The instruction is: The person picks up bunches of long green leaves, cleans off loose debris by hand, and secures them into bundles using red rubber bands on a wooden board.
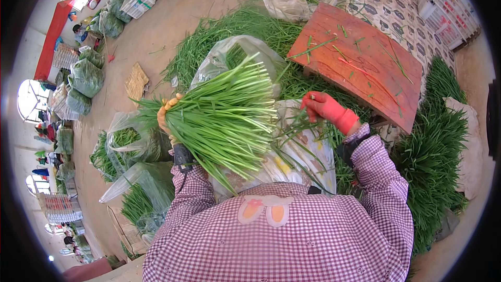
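Observation:
A large fanned bunch of green chives (229, 120) lies across the middle, pale cut ends to the right. My left hand (168, 117), in a yellowish glove, is closed around its leafy end at the left. My right hand (324, 108), in a red glove, is held to the right of the bunch, apart from it. Its fingers are curled in a pinch on a few loose chive leaves (298, 124), which hang below the fingertips. More stray leaves lie over the pale patterned cloth (308, 159) on my lap.
A red-brown wooden board (360, 62) with scraps and a red strip stands at the right front. Heaped chives (209, 42) lie beyond the bunch, another pile (430, 151) at far right. Clear plastic bags of chives (138, 143) stand left; filled sacks (86, 77) line the wall.

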